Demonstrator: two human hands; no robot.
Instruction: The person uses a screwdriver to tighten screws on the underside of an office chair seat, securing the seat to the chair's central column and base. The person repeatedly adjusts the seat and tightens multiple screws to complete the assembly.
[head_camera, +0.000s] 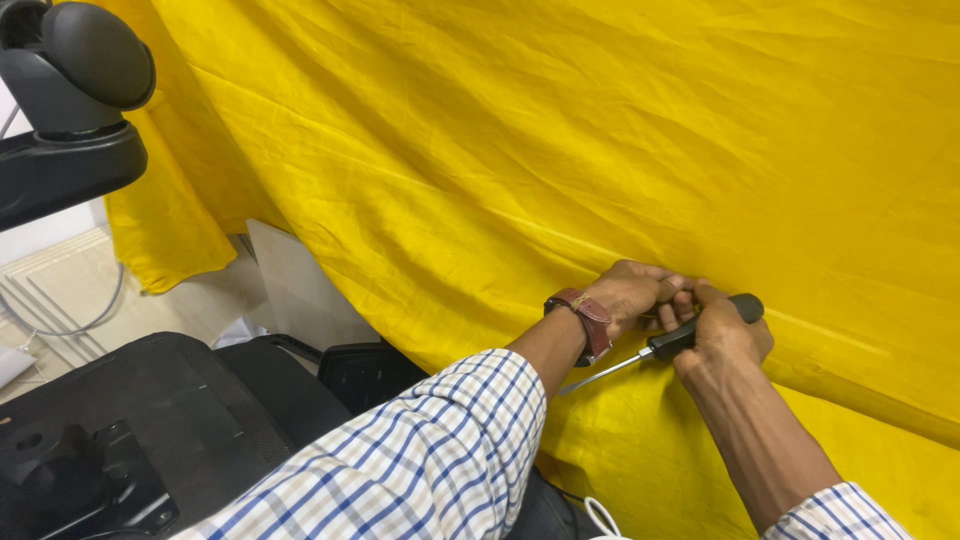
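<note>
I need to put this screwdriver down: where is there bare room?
The yellow cloth lies bare above and right of both hands. It is crowded at its fold, where the left hand and right hand meet around the screwdriver. Lower left, the black chair parts offer an uneven surface.

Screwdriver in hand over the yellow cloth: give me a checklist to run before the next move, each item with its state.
1. Right hand grips the screwdriver by its black handle: ok.
2. Metal shaft points back toward the left wrist, near the watch: not ok.
3. Left hand rests on the yellow cloth: ok.
4. What the left fingers pinch: cannot tell.
5. What lies under the cloth: cannot tell.
6. Black chair stands apart from both hands: ok.
</note>
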